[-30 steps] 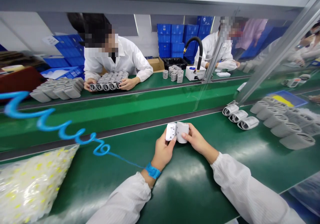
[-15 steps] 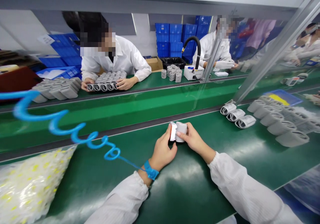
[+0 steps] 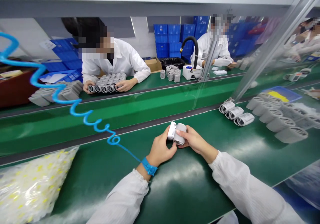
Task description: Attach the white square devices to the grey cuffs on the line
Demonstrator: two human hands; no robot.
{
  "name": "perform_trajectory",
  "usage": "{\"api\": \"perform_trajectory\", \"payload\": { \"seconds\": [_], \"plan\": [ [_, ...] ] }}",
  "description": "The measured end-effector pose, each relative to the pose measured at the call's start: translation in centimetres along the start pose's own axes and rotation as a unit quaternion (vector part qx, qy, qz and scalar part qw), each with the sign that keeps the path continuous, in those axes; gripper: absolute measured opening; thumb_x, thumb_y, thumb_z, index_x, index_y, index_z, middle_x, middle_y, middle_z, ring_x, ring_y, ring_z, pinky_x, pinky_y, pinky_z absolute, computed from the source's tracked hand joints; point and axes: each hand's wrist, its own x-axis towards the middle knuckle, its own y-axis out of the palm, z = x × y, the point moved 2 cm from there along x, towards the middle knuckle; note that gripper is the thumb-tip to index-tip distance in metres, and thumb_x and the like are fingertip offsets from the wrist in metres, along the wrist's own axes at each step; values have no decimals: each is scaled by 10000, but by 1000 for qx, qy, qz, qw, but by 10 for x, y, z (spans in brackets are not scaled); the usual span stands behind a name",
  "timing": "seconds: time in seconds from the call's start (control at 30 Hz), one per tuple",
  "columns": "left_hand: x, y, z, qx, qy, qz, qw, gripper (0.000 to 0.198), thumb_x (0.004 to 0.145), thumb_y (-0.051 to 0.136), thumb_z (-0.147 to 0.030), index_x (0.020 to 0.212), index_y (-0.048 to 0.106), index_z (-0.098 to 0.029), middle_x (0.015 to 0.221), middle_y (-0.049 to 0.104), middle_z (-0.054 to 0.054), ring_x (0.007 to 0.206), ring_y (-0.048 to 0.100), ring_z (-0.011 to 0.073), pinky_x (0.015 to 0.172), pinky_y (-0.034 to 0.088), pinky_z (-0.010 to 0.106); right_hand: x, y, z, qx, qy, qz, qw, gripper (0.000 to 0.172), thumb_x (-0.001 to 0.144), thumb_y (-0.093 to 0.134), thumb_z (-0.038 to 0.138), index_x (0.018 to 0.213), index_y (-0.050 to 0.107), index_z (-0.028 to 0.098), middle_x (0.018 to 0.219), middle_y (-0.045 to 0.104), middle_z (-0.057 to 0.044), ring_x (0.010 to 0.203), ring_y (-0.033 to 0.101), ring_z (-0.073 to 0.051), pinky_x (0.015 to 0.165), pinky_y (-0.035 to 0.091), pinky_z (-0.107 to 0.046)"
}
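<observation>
Green surface runs along our side of the line, with blue crates stacked far beyond it and a co-worker bent over a row of parts opposite. Both our hands are closed on the work: our left grip clasps a white plastic unit, and our right grip wraps a grey sleeve, the two pieces pressed together between them. Both pieces look light and stiff, but their smooth shells could slip, so the sleeve's sides seem the surest hold. Right of the grips stand three grey cuffs and a larger bank of them; left lies a clear bag with yellow dots, and a blue coiled cord runs to the wrist strap on our left wrist
</observation>
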Motion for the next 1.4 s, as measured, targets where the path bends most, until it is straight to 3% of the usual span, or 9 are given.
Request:
{"api": "perform_trajectory", "payload": {
  "seconds": [0.17, 0.27, 0.33, 0.43, 0.53, 0.6, 0.9, 1.2, 1.4],
  "plan": [
    [1, 2, 7, -14, -61, -34, 997, 593, 722, 653, -177, 1310, 584, -202, 1073, 741, 80, 896, 707, 259, 811, 542, 338, 2, 5, -10, -79, -17, -48, 996, 532, 736, 773, 611, 971, 519, 206, 926, 682, -82, 728, 708, -228, 470, 605, -306],
    [4, 2, 17, -90, -108, -52, 989, 513, 706, 680, -197, 1217, 628, -182, 1017, 746, 87, 869, 702, 254, 800, 541, 350, 1, 3, -7, -144, -27, -26, 989, 509, 797, 663, 682, 930, 502, 218, 768, 703, -53, 582, 692, -200, 415, 543, -265],
    [6, 3, 24, -208, -145, -60, 965, 479, 681, 725, -233, 1146, 636, -165, 1017, 740, 95, 884, 698, 249, 816, 543, 356, 0, -2, 2, -171, -45, 14, 984, 491, 876, 520, 708, 867, 497, 218, 558, 643, -3, 440, 620, -163, 383, 472, -234],
    [8, 5, 26, -408, -188, -36, 893, 531, 621, 812, -300, 1092, 615, -154, 1050, 722, 101, 910, 691, 244, 834, 545, 363, -3, -14, 21, -177, -136, 8, 975, 456, 924, 485, 635, 761, 515, 211, 428, 511, 50, 391, 521, -120, 418, 433, -215],
    [6, 5, 20, -509, -229, 33, 829, 559, 597, 849, -313, 1078, 613, -153, 1010, 713, 92, 833, 687, 229, 763, 553, 348, -8, -16, 31, -94, -172, 60, 979, 280, 829, 699, 441, 950, 605, 207, 780, 665, 1, 654, 644, -143, 555, 525, -233],
    [5, 4, 16, -522, -242, 67, 815, 574, 575, 866, -292, 1077, 626, -150, 977, 709, 86, 781, 678, 216, 725, 550, 334, -12, -11, 32, -42, -144, 136, 979, 386, 780, 744, 328, 1123, 590, 241, 1074, 663, -36, 828, 678, -172, 610, 558, -246],
    [6, 2, 23, -434, -206, 120, 869, 567, 533, 909, -237, 1040, 668, -151, 1014, 719, 97, 896, 679, 225, 811, 528, 309, -11, -11, 19, -32, -50, 200, 978, 545, 670, 718, 127, 1180, 573, 254, 1043, 707, -22, 730, 686, -158, 575, 549, -239],
    [0, 8, 17, -382, -203, 127, 893, 522, 646, 831, -184, 1116, 606, -167, 1076, 714, 114, 917, 714, 247, 796, 569, 347, -12, -23, 10, -196, -180, 207, 941, 610, 819, 640, 151, 1399, 490, 265, 1308, 643, -82, 1136, 654, -251, 931, 533, -397],
    [0, 6, 15, -306, -124, 128, 935, 535, 735, 695, -92, 1246, 557, -169, 1169, 689, 147, 1005, 708, 266, 852, 575, 379, -20, -28, 13, -401, -299, 133, 856, 678, 879, 562, 143, 1505, 386, 336, 1432, 554, -74, 1206, 607, -290, 988, 496, -466]
  ]
}}
